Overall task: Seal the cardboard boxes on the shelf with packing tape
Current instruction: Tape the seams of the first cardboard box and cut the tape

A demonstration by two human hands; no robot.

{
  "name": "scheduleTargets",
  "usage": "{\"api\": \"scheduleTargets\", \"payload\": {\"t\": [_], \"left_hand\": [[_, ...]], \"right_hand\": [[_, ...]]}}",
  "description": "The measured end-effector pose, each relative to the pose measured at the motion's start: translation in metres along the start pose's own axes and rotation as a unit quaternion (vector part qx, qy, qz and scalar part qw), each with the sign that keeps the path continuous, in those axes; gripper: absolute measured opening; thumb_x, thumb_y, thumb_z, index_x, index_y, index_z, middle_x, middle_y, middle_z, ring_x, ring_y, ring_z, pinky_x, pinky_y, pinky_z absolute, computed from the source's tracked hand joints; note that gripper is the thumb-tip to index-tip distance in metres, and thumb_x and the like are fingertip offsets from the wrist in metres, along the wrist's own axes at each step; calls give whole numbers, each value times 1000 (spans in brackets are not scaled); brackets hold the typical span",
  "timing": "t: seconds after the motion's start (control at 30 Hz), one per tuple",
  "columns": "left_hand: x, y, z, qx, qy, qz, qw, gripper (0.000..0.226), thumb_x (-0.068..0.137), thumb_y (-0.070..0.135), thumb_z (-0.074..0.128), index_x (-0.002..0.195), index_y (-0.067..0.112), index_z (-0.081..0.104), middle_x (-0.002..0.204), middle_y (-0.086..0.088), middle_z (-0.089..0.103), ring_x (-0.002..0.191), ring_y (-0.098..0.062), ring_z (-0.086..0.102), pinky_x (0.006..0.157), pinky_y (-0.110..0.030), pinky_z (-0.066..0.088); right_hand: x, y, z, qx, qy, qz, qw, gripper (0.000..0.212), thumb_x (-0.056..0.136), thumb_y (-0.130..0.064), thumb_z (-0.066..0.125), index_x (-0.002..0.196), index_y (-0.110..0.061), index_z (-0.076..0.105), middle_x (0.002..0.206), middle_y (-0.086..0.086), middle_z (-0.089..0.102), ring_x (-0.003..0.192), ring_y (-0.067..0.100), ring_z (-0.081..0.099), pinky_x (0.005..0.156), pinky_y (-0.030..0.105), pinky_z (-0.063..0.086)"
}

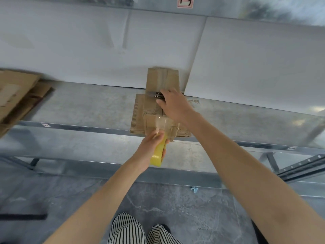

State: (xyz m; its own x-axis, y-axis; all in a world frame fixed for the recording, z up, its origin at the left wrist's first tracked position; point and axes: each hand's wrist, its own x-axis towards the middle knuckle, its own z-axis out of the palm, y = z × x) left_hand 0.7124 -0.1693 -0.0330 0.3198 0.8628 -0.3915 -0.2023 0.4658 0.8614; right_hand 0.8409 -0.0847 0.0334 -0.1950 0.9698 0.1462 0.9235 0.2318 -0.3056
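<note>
A small cardboard box (149,110) lies on the metal shelf (79,106) near its front edge, flaps spread out; one flap stands up against the white back panel. My left hand (151,147) grips a yellow roll of packing tape (158,154) just in front of the box, and a clear strip of tape (162,125) runs from the roll up onto the box. My right hand (173,104) reaches over the top of the box, fingers on a dark tool (155,95) that looks like scissors or a cutter lying at the box's far side.
Flattened cardboard (19,95) lies at the shelf's left end. White panels (105,50) back the shelf. A lower shelf level (70,147) sits below, with a perforated metal upright (302,166) at right. A blue scrap (194,189) lies on the grey floor.
</note>
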Motion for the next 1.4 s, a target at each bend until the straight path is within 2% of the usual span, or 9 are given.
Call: {"api": "scheduleTargets", "payload": {"t": [0.17,0.3,0.43,0.57,0.77,0.87,1.03,1.17,1.4], "left_hand": [[10,-5,3,12,42,-1,999,8,95,23,56,99,20,62,82,-10,60,48,-16,56,45,-25,45],[16,-4,7,42,63,26,997,10,95,20,56,88,17,63,76,-7,59,48,-16,57,44,-25,45],[14,-6,9,37,76,27,996,10,94,19,57,88,14,63,73,-4,62,48,-16,58,44,-25,45],[11,-4,11,36,82,24,996,9,92,21,59,88,15,63,70,-3,61,49,-16,58,46,-25,46],[8,-1,15,40,89,16,995,8,90,20,59,83,17,62,70,-5,59,50,-16,57,49,-27,46],[6,-1,16,32,93,17,995,13,91,18,58,79,18,62,68,-4,59,50,-17,56,50,-27,46],[2,0,16,32,91,29,995,14,93,17,58,79,18,61,69,-4,59,53,-19,57,53,-29,46],[-1,1,15,35,101,30,994,15,93,17,58,79,20,62,67,-1,61,51,-17,58,52,-28,48],[-5,1,13,32,106,32,993,19,93,16,57,76,23,64,65,0,63,51,-17,59,52,-28,49]], "right_hand": [[-1,0,-4,8,-14,11,1000,41,100,-33,40,133,-9,46,123,14,51,111,30,50,90,37,40],[-5,1,-13,81,-24,22,996,39,99,-34,41,132,-14,48,119,10,55,109,25,51,87,33,39],[-24,4,-17,129,16,17,991,24,98,-32,44,109,-15,58,100,3,59,93,20,53,73,30,39],[-46,10,-20,169,31,35,985,19,95,-32,47,96,-18,59,89,0,60,83,17,54,63,26,35],[-87,19,-16,261,62,85,960,19,93,-39,53,98,-24,63,72,-18,56,64,-6,52,57,12,36],[-102,25,-11,272,45,100,956,22,92,-44,51,85,-23,57,66,-13,53,55,-2,47,51,12,34],[-114,33,4,220,-45,115,968,28,95,-42,44,72,-28,50,66,-8,53,62,9,48,59,25,35],[-113,37,13,169,-80,137,973,32,97,-45,40,78,-25,55,68,-5,55,65,13,52,56,25,35],[-105,27,15,161,-96,137,973,41,97,-47,40,85,-15,63,76,0,62,66,14,55,56,25,41]]}}
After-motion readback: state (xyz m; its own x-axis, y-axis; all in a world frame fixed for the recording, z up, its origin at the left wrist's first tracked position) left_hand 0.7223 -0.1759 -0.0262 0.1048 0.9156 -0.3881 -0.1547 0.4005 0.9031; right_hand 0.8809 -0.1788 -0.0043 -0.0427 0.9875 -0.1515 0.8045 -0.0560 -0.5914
